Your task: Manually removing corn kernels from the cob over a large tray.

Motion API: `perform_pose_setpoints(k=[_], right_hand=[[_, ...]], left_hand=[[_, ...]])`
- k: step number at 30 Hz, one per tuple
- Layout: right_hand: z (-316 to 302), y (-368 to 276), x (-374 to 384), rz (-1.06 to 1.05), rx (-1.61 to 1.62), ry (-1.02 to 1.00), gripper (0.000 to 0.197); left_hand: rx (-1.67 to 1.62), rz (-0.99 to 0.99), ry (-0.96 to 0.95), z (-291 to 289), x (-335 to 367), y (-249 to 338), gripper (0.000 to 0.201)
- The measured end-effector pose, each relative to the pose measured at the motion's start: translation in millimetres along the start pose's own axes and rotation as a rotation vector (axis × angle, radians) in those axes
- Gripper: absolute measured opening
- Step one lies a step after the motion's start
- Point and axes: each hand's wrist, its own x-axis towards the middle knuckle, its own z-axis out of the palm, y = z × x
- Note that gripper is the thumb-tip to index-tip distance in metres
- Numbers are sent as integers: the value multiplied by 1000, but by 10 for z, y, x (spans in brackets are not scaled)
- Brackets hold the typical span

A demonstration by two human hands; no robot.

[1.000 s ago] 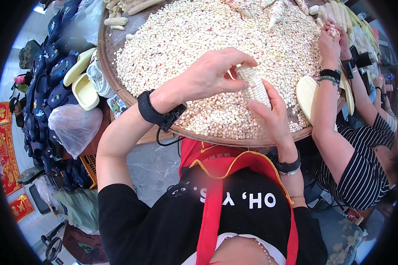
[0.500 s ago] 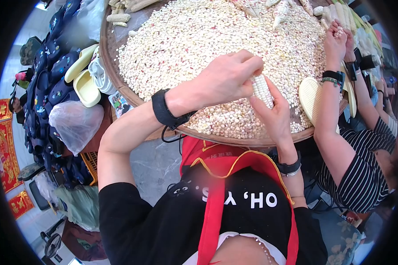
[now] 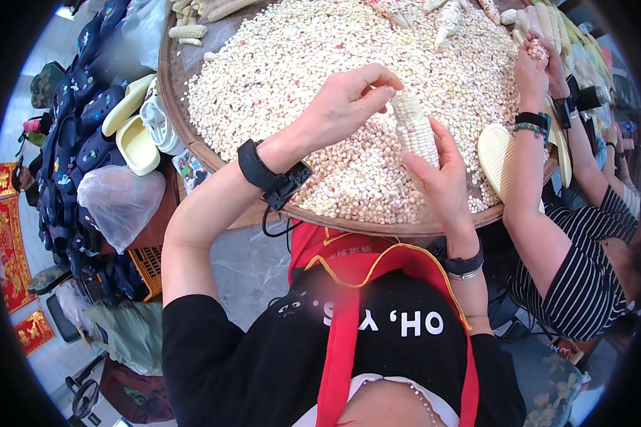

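In the head view, the person's right hand (image 3: 443,171) is closed around the lower part of a pale corn cob (image 3: 414,128), thumb on one side and fingers on the other. The cob stands tilted above the near half of a round tray (image 3: 363,227). The left hand (image 3: 360,99) is partly curled, thumb and forefinger brought together beside the cob's upper end; whether they touch it or grip a kernel cannot be told.

Loose kernels (image 3: 285,64) spread widely from the left hand toward the left and far edges, giving sideways room. The near rim runs close to the red apron (image 3: 335,249). On the right, a cream slipper (image 3: 493,158) overlaps the rim, just beside a co-worker's forearm (image 3: 525,171). Stripped cobs (image 3: 187,32) lie at the far left edge.
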Motion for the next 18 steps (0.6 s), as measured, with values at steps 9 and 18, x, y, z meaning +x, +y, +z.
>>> perform_pose_setpoints(k=[9, 18], right_hand=[[47, 62, -19, -160, -501, 18, 62], [-12, -19, -30, -109, -660, -25, 61]], left_hand=[[130, -65, -138, 118, 19, 57, 29], [108, 116, -23, 162, -55, 95, 27]])
